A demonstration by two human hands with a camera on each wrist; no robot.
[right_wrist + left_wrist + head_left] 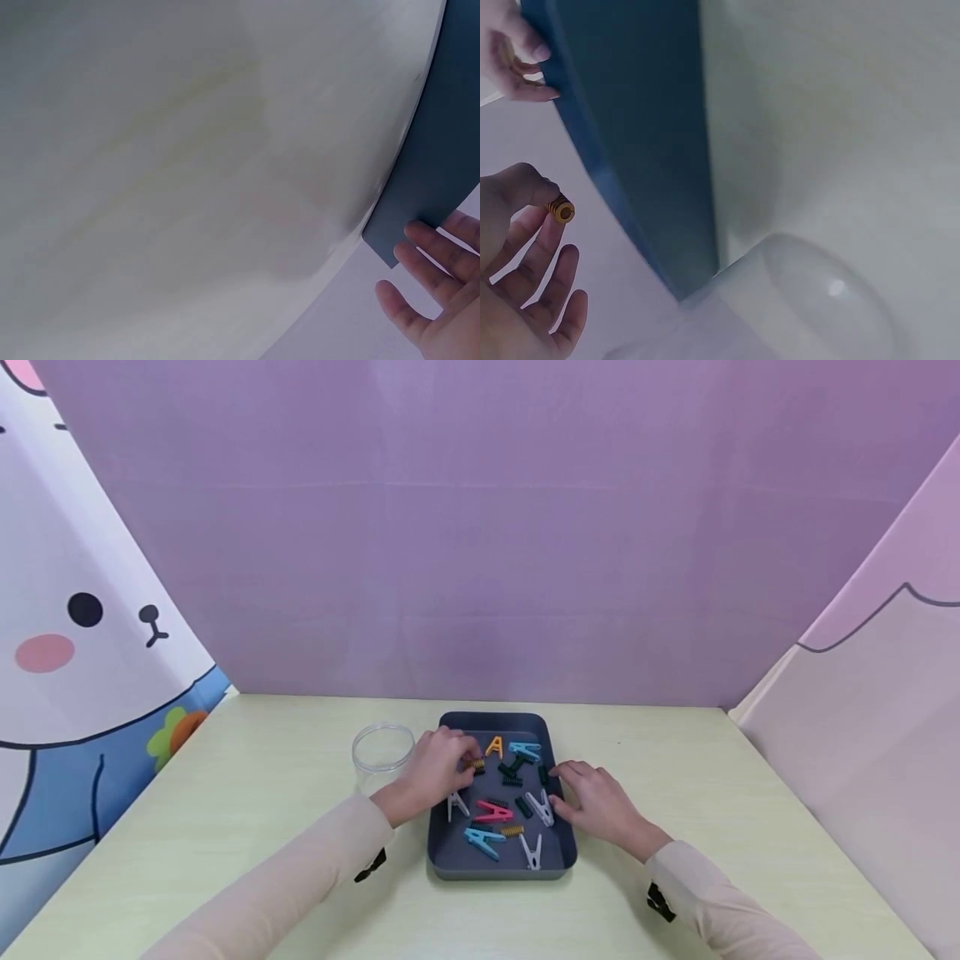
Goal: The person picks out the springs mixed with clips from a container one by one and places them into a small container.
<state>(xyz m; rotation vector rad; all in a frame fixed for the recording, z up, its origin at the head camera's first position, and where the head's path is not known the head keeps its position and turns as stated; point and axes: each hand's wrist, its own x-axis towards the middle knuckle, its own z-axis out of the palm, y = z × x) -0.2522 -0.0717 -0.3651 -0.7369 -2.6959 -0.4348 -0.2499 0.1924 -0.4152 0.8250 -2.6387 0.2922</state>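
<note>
My left hand point(432, 767) is over the left part of a dark grey tray point(501, 873). In the left wrist view its thumb and forefinger pinch a small gold coil spring point(564, 212), the other fingers loosely spread. Around it in the tray lie an orange clip point(494, 747), blue clips point(483, 841), a red clip point(493, 812), several pale clips point(539, 808) and dark green springs point(512, 782). Another gold spring point(512, 831) lies near the front. My right hand point(600, 802) rests at the tray's right rim, fingers extended and touching it.
A clear round container point(382, 750) stands left of the tray, partly hidden by my left hand. The pale tabletop point(697, 777) extends on both sides. A purple backdrop point(480, 568) rises behind, with printed panels at the sides.
</note>
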